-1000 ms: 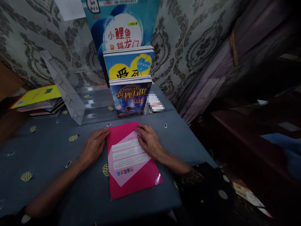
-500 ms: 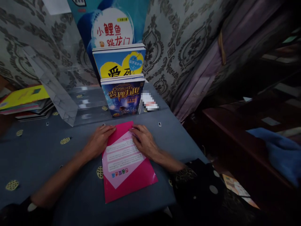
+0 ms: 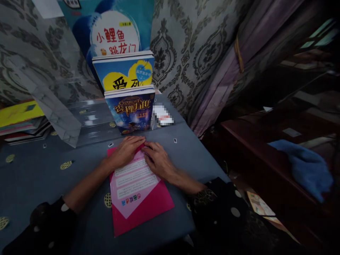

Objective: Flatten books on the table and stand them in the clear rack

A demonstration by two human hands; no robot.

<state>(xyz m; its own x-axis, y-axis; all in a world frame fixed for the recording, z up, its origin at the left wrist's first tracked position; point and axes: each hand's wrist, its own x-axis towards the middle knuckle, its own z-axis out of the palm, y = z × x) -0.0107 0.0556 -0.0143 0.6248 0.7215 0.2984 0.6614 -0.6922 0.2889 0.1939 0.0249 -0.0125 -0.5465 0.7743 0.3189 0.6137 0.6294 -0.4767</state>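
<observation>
While the pink booklet lies on the surface before the standing books, the left hand and right hand rest near its far edge, fingers close together; whether they grip, I can't tell. Light, even pressure should avoid creases.

The pink booklet lies closed and flat near the bench's front edge. Its paler, slanted panel carries printed text.
</observation>
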